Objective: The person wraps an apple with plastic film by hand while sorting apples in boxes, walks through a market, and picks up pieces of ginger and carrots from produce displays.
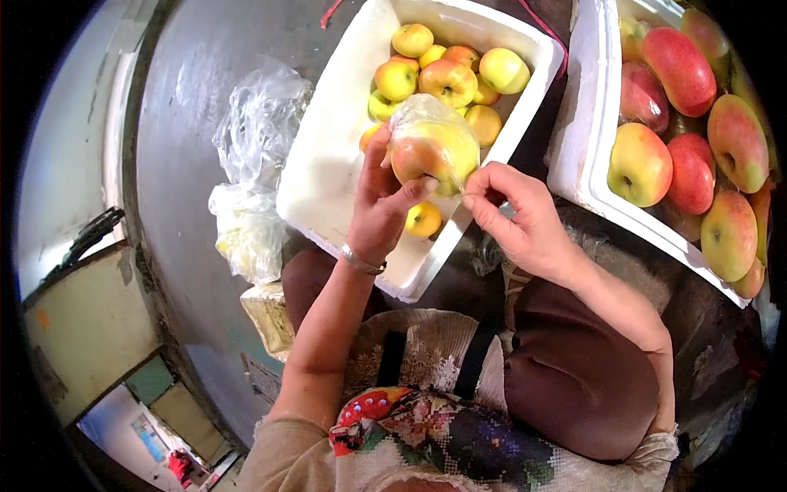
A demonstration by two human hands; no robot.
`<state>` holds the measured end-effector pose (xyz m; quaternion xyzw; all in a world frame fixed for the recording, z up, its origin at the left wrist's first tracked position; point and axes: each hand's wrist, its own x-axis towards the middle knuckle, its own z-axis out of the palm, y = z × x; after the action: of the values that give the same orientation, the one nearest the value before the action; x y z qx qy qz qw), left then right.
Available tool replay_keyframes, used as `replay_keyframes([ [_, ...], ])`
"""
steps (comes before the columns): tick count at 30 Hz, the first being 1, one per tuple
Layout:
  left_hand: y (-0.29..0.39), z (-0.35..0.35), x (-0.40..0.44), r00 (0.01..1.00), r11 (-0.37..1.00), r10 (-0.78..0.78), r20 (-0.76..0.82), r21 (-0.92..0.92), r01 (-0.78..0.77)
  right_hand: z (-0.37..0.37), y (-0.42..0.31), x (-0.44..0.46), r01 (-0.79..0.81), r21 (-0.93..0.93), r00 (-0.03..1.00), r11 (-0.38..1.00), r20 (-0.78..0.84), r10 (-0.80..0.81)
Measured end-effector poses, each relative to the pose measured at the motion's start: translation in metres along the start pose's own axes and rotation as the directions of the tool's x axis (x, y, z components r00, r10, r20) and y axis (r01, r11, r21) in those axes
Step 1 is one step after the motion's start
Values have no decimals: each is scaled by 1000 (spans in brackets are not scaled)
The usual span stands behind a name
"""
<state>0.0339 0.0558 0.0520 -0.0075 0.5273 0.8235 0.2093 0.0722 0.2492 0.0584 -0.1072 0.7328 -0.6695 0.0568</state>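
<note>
My left hand (384, 197) is closed round a yellow-and-red apple (418, 160) above a white foam box (336, 176). A clear plastic bag (426, 115) covers part of this apple. At the apple's lower right, my right hand (520, 217) has thumb and forefinger pinched together on what looks like the thin edge of the bag. Beneath my hands, several loose yellow and orange-tinged apples (448, 82) lie in the box, mostly toward its far end. A single small apple (423, 220) sits nearer to me, between my two hands.
Right of the box stands a second foam box (590, 152) filled with larger red and yellow-green apples (679, 70), some in clear film. Crumpled clear plastic bags (258, 123) lie on the grey floor (184, 123) at left. A yellowish block (269, 320) is beside my knee.
</note>
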Motion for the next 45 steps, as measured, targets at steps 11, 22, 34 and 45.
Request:
replay_keyframes([
  [11, -10, 19, -8, 980, 986, 165, -114, 4, -165, 17, -16, -1, 132, -262, 984, 956, 154, -94],
  [22, -7, 10, -7, 983, 983, 140, -121, 135, -124, 0, -26, -5, -6, 2, 979, 1000, 205, 5],
  [34, 18, 13, -21, 994, 969, 90, -66, 236, -72, 0, -1, 1, -240, 755, 924, 611, -14, 381],
  [45, 29, 20, -17, 932, 551, 284, 223, 758, -349, 3, 6, -3, -229, 752, 933, 618, -12, 360],
])
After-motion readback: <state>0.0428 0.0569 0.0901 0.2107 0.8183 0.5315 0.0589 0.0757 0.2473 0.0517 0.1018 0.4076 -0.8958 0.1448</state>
